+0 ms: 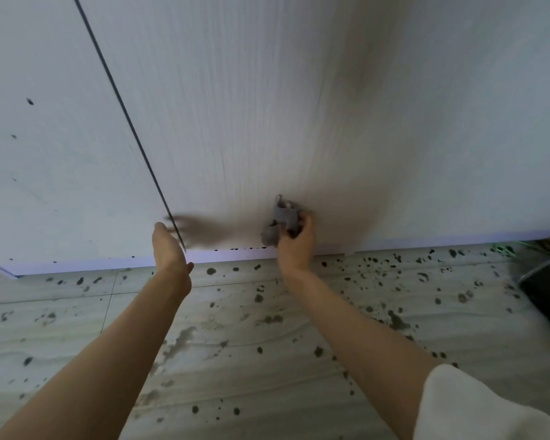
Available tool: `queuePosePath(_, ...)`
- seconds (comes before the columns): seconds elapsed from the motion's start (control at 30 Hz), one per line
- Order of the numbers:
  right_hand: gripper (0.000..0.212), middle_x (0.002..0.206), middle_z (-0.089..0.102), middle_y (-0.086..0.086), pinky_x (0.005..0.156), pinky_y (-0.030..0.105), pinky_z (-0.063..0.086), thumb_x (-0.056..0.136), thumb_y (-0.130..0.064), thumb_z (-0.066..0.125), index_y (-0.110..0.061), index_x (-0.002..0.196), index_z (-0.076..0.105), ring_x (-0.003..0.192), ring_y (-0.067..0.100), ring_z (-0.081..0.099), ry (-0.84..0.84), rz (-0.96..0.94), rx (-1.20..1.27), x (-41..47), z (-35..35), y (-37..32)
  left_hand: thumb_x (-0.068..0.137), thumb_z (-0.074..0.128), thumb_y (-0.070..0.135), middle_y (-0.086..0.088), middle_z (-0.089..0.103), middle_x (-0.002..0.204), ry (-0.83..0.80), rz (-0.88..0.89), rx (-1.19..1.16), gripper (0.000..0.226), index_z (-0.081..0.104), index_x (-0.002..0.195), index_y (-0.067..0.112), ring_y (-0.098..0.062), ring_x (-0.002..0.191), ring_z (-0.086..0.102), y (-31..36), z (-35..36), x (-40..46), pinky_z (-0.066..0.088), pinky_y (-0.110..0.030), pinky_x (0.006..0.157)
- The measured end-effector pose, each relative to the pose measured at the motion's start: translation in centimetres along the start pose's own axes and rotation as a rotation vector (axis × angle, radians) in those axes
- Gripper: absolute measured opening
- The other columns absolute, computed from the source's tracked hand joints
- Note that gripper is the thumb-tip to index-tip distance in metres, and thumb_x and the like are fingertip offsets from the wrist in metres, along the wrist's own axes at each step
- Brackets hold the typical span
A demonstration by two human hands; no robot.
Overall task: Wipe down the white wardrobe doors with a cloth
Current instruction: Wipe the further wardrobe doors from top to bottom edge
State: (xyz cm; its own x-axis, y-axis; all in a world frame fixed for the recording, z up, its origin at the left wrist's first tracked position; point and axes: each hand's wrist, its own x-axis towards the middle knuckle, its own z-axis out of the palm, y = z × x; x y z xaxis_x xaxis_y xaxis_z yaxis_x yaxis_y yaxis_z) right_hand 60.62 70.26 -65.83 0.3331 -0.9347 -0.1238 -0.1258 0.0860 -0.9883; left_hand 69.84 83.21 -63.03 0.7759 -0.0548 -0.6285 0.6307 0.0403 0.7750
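Two white wardrobe doors fill the upper view, the right door (267, 106) and the left door (45, 154), split by a thin dark gap (131, 128). My right hand (296, 246) presses a crumpled grey cloth (280, 222) against the bottom of the right door. My left hand (169, 249) rests flat at the foot of the gap, fingers straight and holding nothing. Dark specks dot the left door.
A pale plinth (108, 265) runs under the doors. Below it lies a light tiled floor (235, 344) covered with dark spots and smears. A dark object (546, 287) sits at the right edge. A white sleeve (477, 408) covers my right upper arm.
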Motion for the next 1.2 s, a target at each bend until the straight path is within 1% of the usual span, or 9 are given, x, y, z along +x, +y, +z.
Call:
queuePosePath(0.07,0.036,0.096,0.056,0.007,0.074,0.013,0.051,0.083,0.018,0.046,-0.011,0.102,0.052,0.082,0.016,0.056,0.154,0.071,0.150,1.8,-2.1,0.7,0.098,0.028,0.044,-0.002,0.024,0.153,-0.027,0.000,-0.001,0.052,0.024,0.146,0.023,-0.023,0.138,0.028,0.1,-0.5,0.1,0.033,-0.043,0.109)
queuePosePath(0.13,0.038,0.103,0.057,0.013,0.091,0.044,0.052,0.083,0.020,0.044,-0.017,0.093,0.047,0.093,0.030,0.058,0.302,0.125,0.216,4.0,-4.3,2.2,0.098,0.029,0.044,-0.002,0.025,0.153,-0.042,-0.026,-0.009,0.053,0.024,0.146,0.024,-0.023,0.138,0.027,-0.3,-0.9,0.0,0.033,-0.043,0.108)
queuePosePath(0.17,0.037,0.108,0.054,0.014,0.095,0.049,0.048,0.084,0.019,0.043,-0.016,0.096,0.044,0.099,0.032,0.056,0.342,0.137,0.185,4.6,-5.2,2.6,0.098,0.029,0.045,-0.002,0.024,0.153,-0.054,-0.035,-0.004,0.053,0.023,0.147,0.024,-0.023,0.138,0.027,-0.4,-1.0,-0.2,0.033,-0.043,0.108)
queuePosePath(0.3,0.035,0.111,0.046,0.012,0.092,0.025,0.041,0.088,0.017,0.036,-0.011,0.109,0.035,0.097,0.024,0.048,0.408,0.167,0.166,5.5,-6.6,3.0,0.099,0.029,0.044,-0.003,0.026,0.152,-0.074,-0.041,-0.009,0.052,0.023,0.147,0.024,-0.024,0.134,0.034,-0.5,-1.3,-0.4,0.037,-0.041,0.104)
queuePosePath(0.5,0.051,0.124,0.046,0.006,0.104,0.037,0.040,0.090,0.014,0.030,-0.007,0.136,0.034,0.107,0.027,0.050,0.419,0.435,0.307,2.8,-1.1,3.1,0.098,0.031,0.043,-0.004,0.034,0.148,-0.039,-0.083,-0.108,0.052,0.027,0.145,0.021,-0.024,0.131,0.039,-0.2,-2.4,1.0,0.038,-0.041,0.101)
queuePosePath(0.7,0.047,0.136,0.046,0.017,0.086,0.042,0.051,0.094,0.005,0.043,-0.007,0.139,0.035,0.122,0.035,0.049,-0.040,0.899,0.558,-2.9,8.8,3.9,0.098,0.029,0.042,0.002,0.030,0.151,0.036,-0.017,-0.061,0.050,0.029,0.145,0.025,-0.022,0.136,0.032,0.8,-3.1,1.3,0.026,-0.043,0.111)
queuePosePath(0.87,0.044,0.139,0.041,0.024,0.076,0.033,0.053,0.095,0.004,0.036,0.004,0.140,0.032,0.123,0.037,0.047,-0.156,0.853,0.491,-1.7,7.8,4.9,0.098,0.031,0.043,0.003,0.036,0.147,0.023,-0.004,-0.069,0.047,0.033,0.142,0.025,-0.021,0.132,0.037,1.5,-4.3,1.4,0.034,-0.036,0.103)
queuePosePath(1.07,0.044,0.139,0.043,0.014,0.091,0.039,0.050,0.096,-0.002,0.035,-0.012,0.139,0.038,0.115,0.030,0.051,0.262,0.716,0.619,2.3,0.9,5.1,0.097,0.032,0.042,0.005,0.043,0.136,0.030,-0.007,-0.094,0.034,0.040,0.127,0.029,-0.018,0.109,0.043,1.6,-4.1,1.5,0.029,-0.043,0.105)
queuePosePath(1.2,0.048,0.131,0.049,0.016,0.076,0.037,0.055,0.093,0.004,0.033,-0.007,0.140,0.037,0.102,0.027,0.056,0.092,0.825,0.677,0.1,3.7,4.9,0.096,0.033,0.042,0.006,0.050,0.126,0.047,0.010,-0.079,0.035,0.042,0.127,0.027,-0.011,0.083,0.046,1.4,-4.2,1.7,0.032,-0.043,0.096)
